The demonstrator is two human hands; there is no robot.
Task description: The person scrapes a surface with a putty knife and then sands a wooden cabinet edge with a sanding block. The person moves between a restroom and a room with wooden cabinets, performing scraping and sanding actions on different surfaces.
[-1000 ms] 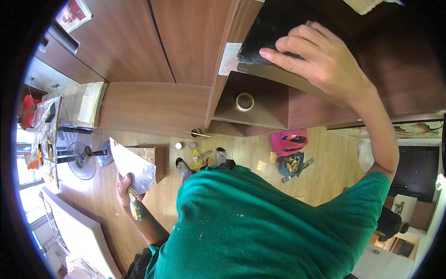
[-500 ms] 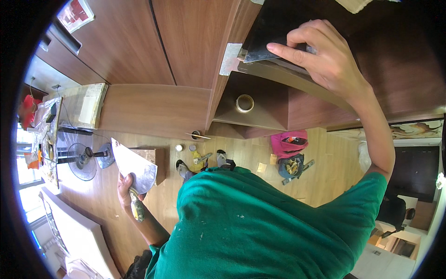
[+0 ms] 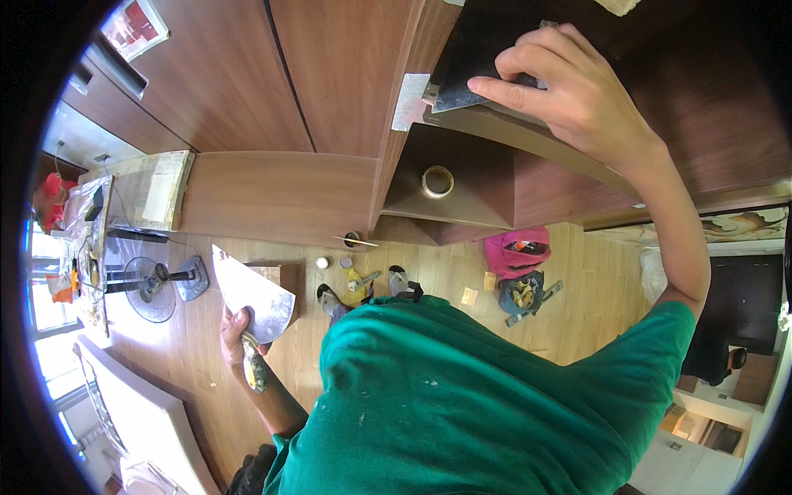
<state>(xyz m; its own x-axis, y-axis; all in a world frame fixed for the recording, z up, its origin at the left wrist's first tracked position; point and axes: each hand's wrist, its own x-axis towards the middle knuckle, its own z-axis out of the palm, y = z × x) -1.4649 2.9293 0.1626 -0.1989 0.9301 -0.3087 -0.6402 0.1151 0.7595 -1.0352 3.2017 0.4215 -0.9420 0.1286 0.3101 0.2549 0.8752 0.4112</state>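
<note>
The right hand (image 3: 573,87) has its fingers bent closed on a dark blade (image 3: 460,92) at the shelf edge (image 3: 528,142); whether the two touch is hard to tell. The left hand (image 3: 236,327) wraps a scraper's (image 3: 271,312) handle. Too steep a tilt could gouge the edge; a slack left grip could drop the scraper.

From my remote seat I see a tape roll (image 3: 437,195) on the brown shelf (image 3: 478,209); on the wooden floor (image 3: 586,309) below, a pink bag (image 3: 511,259), a dark container (image 3: 536,302), a cardboard box (image 3: 289,280), a fan (image 3: 154,285) and a white tub (image 3: 322,263).
</note>
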